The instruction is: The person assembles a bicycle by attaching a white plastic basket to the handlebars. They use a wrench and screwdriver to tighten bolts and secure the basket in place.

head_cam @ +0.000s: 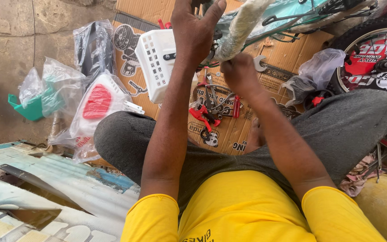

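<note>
I sit cross-legged in grey trousers and a yellow shirt. My left hand (194, 28) reaches up and grips the bicycle near where a foam-wrapped tube (242, 28) meets the frame. My right hand (239, 74) is closed at the lower end of that wrapped tube; what it pinches is hidden by the fingers. The teal bicycle frame (292, 13) lies across the top, over flattened cardboard (229, 130).
A white plastic basket (157, 62) lies on the cardboard, with red pliers and loose metal parts (209, 112) near my knees. Bagged parts sit left: a red-and-white piece (98, 103) and a teal piece (36, 101). A bicycle wheel (377, 58) stands right.
</note>
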Action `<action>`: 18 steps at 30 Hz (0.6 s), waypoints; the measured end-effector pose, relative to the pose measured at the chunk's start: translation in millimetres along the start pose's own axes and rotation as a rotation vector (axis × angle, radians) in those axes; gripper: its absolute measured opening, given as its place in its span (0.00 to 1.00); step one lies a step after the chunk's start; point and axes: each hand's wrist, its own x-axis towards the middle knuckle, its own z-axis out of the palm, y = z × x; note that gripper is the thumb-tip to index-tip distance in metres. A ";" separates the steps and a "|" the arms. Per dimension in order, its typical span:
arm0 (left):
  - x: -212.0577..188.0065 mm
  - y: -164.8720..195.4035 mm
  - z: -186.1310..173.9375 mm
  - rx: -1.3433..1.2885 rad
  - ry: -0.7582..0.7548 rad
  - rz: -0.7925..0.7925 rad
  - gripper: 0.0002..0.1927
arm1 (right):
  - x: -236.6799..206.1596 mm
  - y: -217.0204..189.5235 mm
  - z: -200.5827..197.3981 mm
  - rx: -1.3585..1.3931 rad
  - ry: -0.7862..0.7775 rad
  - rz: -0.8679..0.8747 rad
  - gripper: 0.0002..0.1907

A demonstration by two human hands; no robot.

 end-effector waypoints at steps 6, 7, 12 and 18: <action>-1.0 -0.6 -0.7 -0.001 -0.037 0.045 0.16 | -5.7 21.0 67.2 -0.138 0.433 -0.251 0.06; -1.5 0.0 -0.9 0.015 -0.040 0.036 0.16 | -7.5 26.1 71.7 -0.127 0.424 -0.227 0.07; -4.0 3.5 0.2 -0.154 -0.069 0.047 0.14 | -41.5 48.9 91.2 0.214 0.537 0.224 0.16; -17.1 -1.4 -17.0 -0.216 0.068 -0.021 0.13 | -85.0 98.8 90.7 -0.005 0.263 0.946 0.10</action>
